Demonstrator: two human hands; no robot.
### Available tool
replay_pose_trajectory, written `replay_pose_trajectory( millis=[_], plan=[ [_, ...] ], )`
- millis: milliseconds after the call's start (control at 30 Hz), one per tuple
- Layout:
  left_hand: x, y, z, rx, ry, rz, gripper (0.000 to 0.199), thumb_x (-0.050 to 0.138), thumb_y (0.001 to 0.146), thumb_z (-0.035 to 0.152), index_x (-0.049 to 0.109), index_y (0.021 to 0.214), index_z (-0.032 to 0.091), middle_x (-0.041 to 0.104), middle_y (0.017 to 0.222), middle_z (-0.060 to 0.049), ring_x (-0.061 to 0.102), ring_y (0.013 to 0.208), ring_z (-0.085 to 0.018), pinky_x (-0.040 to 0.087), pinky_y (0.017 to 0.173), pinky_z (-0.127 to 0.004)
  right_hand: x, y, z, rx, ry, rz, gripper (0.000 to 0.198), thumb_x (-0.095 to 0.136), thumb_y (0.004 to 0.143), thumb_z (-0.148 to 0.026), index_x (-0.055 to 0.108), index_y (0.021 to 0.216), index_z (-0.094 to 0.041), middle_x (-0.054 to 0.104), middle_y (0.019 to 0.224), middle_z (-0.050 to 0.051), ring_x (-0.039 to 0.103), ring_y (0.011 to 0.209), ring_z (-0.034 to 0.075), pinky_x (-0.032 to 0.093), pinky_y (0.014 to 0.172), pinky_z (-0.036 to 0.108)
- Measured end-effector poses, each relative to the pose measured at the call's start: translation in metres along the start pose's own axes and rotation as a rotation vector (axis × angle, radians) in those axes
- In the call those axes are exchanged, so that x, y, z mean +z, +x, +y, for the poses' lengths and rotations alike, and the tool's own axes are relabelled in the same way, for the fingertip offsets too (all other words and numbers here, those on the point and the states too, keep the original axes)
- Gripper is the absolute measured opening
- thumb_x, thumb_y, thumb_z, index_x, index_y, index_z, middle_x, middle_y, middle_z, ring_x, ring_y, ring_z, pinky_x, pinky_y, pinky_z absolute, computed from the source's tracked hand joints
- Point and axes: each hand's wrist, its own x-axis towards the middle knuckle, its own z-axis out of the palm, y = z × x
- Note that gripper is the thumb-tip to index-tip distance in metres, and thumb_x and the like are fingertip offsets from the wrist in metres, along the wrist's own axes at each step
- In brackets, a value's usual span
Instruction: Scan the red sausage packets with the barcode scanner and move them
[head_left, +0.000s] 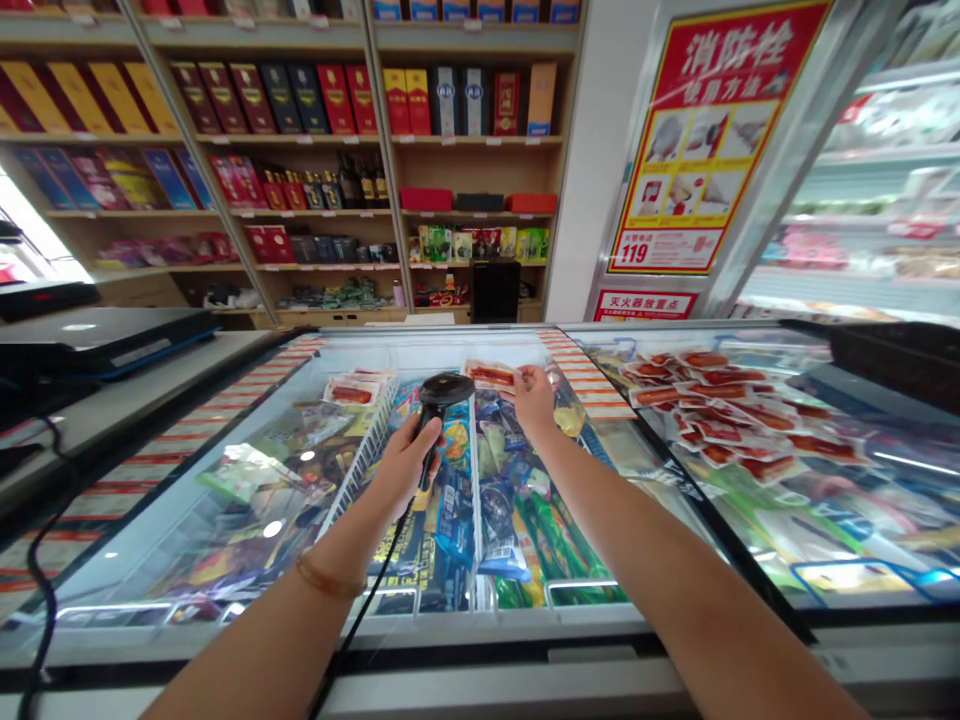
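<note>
My left hand (412,452) is wrapped round the handle of a black barcode scanner (445,388), whose cord hangs down toward me. The scanner's head is up, close to a sealed sausage packet (489,376). At the packet's right end, my right hand (534,392) pinches it between thumb and fingers. Both hands are above the glass-topped freezer (517,625). Two or so similar packets (352,390) lie to the left on the glass. A big heap of the same sausage packets (739,405) rests on the right-hand glass.
Bagged frozen goods (454,510) in wire baskets show through the freezer glass. A black cord (37,570) hangs at the left, beside a counter carrying a flat dark device (105,335). Behind stand shelves of boxed goods (281,98). A red and yellow poster (709,140) hangs on the pillar.
</note>
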Motion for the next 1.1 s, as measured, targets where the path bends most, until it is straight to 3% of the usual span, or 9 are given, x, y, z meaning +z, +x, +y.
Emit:
replay_pose_trajectory(
  millis=[500,633,767,900,1100],
  plan=[
    [0.0,0.001,-0.004,-0.025,0.01,-0.012,0.044,0.065,0.074,0.059,0.052,0.078,0.017,0.056,0.067,0.003,0.045,0.038,-0.005,0.033,0.036,-0.02,-0.002,0.003,0.003,-0.038,-0.074,-0.007,0.022,0.056,0.08,-0.039,0.049,0.09,-0.021,0.055,0.093,0.004,0.063,0.084,0.019,0.062,0.066,0.038],
    [-0.001,0.002,0.005,-0.072,0.019,0.085,0.046,0.067,0.07,0.06,0.051,0.079,0.018,0.055,0.064,0.003,0.043,0.037,-0.006,0.032,0.035,-0.02,-0.006,0.009,0.007,0.02,-0.118,0.064,0.017,0.057,0.079,-0.034,0.049,0.086,-0.021,0.057,0.094,0.005,0.063,0.081,0.019,0.062,0.065,0.037],
    [-0.013,0.004,0.03,-0.131,-0.023,0.244,0.042,0.063,0.073,0.058,0.051,0.08,0.018,0.055,0.064,0.003,0.045,0.037,-0.007,0.033,0.035,-0.021,-0.001,0.008,0.006,0.085,-0.168,0.08,0.013,0.058,0.076,-0.029,0.051,0.084,-0.02,0.06,0.088,0.004,0.064,0.073,0.018,0.061,0.061,0.035],
    [-0.047,0.002,0.053,-0.072,-0.005,0.381,0.038,0.062,0.074,0.055,0.051,0.079,0.018,0.054,0.064,0.003,0.045,0.037,-0.007,0.031,0.035,-0.021,0.031,-0.004,0.001,0.164,-0.283,0.064,0.012,0.058,0.076,-0.03,0.055,0.083,-0.02,0.064,0.077,0.002,0.064,0.065,0.017,0.058,0.059,0.033],
    [-0.121,-0.023,0.057,-0.109,0.05,0.595,0.034,0.062,0.075,0.05,0.051,0.079,0.019,0.055,0.061,0.003,0.045,0.037,-0.008,0.034,0.037,-0.022,0.135,-0.044,0.007,0.133,-0.37,-0.142,0.008,0.063,0.07,-0.026,0.061,0.074,-0.019,0.066,0.067,-0.001,0.063,0.063,0.015,0.053,0.063,0.027]
  ],
)
